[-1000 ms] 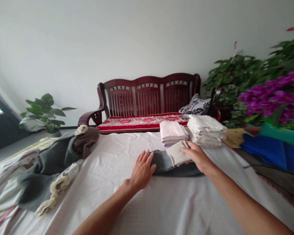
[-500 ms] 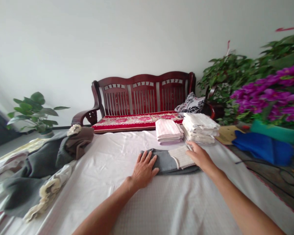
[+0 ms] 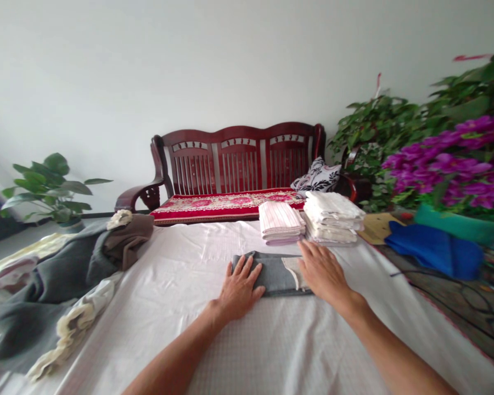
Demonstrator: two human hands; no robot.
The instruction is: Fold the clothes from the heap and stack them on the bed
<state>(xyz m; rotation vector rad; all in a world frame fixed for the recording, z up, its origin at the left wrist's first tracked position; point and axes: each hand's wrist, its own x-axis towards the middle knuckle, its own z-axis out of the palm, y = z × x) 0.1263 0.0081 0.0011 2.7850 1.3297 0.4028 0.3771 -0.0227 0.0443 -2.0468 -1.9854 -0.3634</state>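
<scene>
A folded grey garment (image 3: 274, 273) lies on the white cloth-covered table, with a cream patterned piece (image 3: 293, 269) showing at its right end. On its left end rests my left hand (image 3: 241, 288), fingers spread and pressing down. My right hand (image 3: 323, 271) lies flat over the right end, covering part of the cream piece; its fingers are stretched out. Just behind the garment stand a stack of folded pink-striped cloth (image 3: 282, 222) and a taller stack of folded white cloth (image 3: 333, 214).
A heap of unfolded grey and brown clothes (image 3: 61, 274) lies to the left. At right are a blue cloth (image 3: 432, 249), black cables and purple flowers (image 3: 456, 159) in a green planter (image 3: 459, 225). Behind the table is a wooden bench (image 3: 239, 159) with a red seat cover.
My right hand has gone from holding the cream end's edge to lying flat over it, and has moved slightly left. My left hand stays on the garment. The view has shifted a little.
</scene>
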